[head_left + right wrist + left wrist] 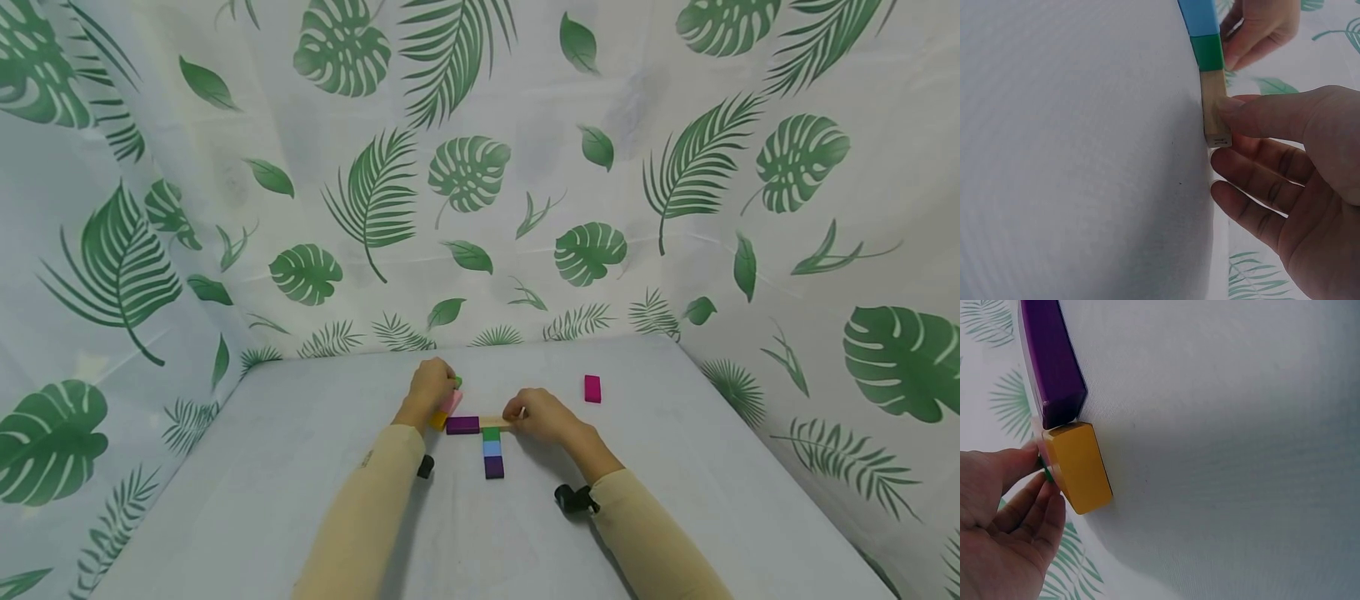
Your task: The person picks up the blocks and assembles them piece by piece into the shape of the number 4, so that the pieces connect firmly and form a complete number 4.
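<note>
My left hand (432, 385) is at the far end of a slanted row of blocks, its thumb and fingers pinching a green block (458, 382) that is mostly hidden. Beside that hand lie a pink block (452, 403) and a yellow block (1079, 469). A purple block (462, 426) meets the yellow one at a corner. With thumb and fingertips, my right hand (542, 414) pinches the right end of a plain wooden block (1212, 94), lying in line with the purple block. Running toward me from the wooden block are a darker green block (491, 434), a light blue block (492, 448) and a dark purple block (494, 467).
A magenta block (592, 388) lies apart, at the back right of the white table (247, 500). Leaf-patterned cloth (525, 167) hangs behind the table and at both sides. Black wrist cameras sit under both forearms, the right one (573, 499) showing more.
</note>
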